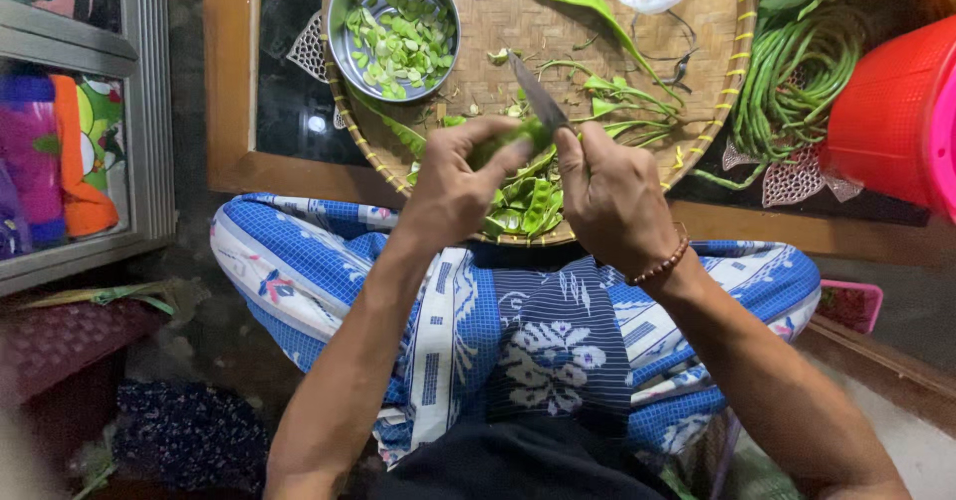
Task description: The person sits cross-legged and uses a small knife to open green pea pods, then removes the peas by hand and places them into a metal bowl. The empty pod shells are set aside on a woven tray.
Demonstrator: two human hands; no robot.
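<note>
Low to the floor, a wooden-framed dark table [289, 112] carries a wide woven bamboo tray [617, 22], pulled close over the person's blue patterned sarong [498, 331] so trimmings seem meant to fall onto it. A red plastic basket [886, 112] and a heap of long beans [797, 82] sit to the right; a metal bowl [393, 30] of cut green pieces stands within reach. The left hand [453, 186] closes fingers around a green bean pod [513, 141], steadying it above the tray. The right hand [612, 196] grips a small knife [538, 97], fingers curled tight, blade angled up from the pod.
</note>
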